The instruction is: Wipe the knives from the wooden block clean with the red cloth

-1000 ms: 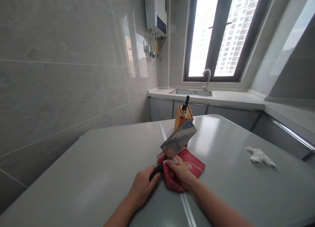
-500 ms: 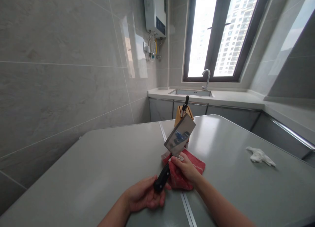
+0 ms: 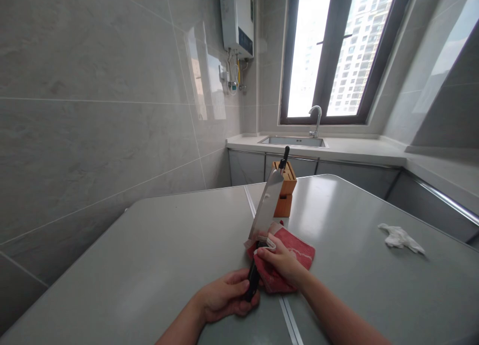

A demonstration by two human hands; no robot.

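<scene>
A cleaver [image 3: 266, 205] with a broad steel blade and a black handle points up and away from me. My left hand [image 3: 230, 292] is closed around the lower end of its handle. My right hand [image 3: 279, 260] grips a red cloth [image 3: 299, 247] with a pale edge, folded against the top of the handle near the blade. Part of the cloth hangs over the table. Behind the blade stands a wooden knife block [image 3: 287, 185] with a black-handled knife [image 3: 285, 158] in it; the blade hides its left side.
A crumpled white tissue [image 3: 401, 238] lies at the right on the grey table [image 3: 179, 250]. A pale seam strip [image 3: 290, 320] runs across the tabletop. Beyond are a counter with a sink [image 3: 294, 141] and tap [image 3: 317, 120], and a tiled wall at left.
The cleaver has turned about its handle, so its blade now shows narrower and steeper, uncovering more of the knife block. My left fingers have closed further around the handle.
</scene>
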